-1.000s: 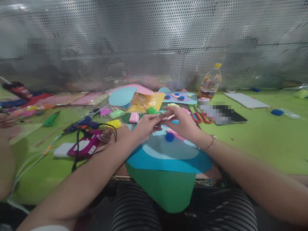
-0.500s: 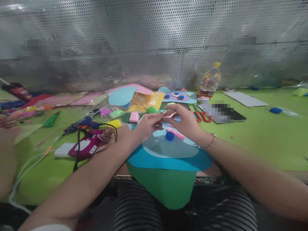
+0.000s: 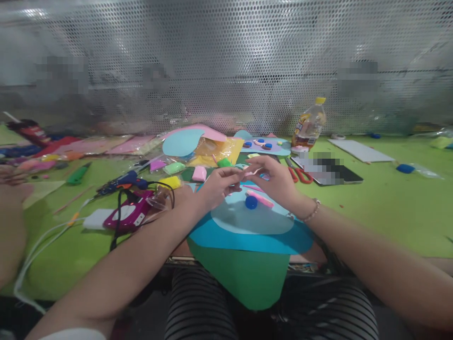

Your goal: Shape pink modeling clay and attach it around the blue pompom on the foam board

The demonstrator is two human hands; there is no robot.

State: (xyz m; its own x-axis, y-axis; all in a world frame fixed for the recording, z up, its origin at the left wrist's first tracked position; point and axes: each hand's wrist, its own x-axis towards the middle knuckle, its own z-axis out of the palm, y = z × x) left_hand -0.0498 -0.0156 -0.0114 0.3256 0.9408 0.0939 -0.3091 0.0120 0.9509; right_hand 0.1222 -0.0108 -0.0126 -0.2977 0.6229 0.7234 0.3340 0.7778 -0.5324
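Observation:
My left hand [image 3: 222, 185] and my right hand [image 3: 271, 177] meet fingertip to fingertip over layered paper shapes, both closed in a pinch. Between them is a small piece of pink clay [image 3: 249, 174], mostly hidden by the fingers. Beneath lies a pale blue paper shape [image 3: 253, 224] on a darker blue sheet [image 3: 247, 242], with a green sheet [image 3: 255, 278] hanging over the table edge. A blue clay disc [image 3: 251, 202] and a pink clay strip [image 3: 262, 199] rest on the pale blue paper, just below my hands.
To the left are a glue gun [image 3: 123, 182], a magenta power strip [image 3: 129, 212] and cables. Clay packets, such as a pink one [image 3: 199, 174], lie behind my left hand. Red-handled scissors [image 3: 303, 176], a tablet [image 3: 329, 170] and a bottle [image 3: 309, 126] stand or lie right. Another person's hand [image 3: 12, 174] is far left.
My hands stay pinched together in nearly the same place, with slight finger movement. The whole view has shifted a little; the things on the table have not moved.

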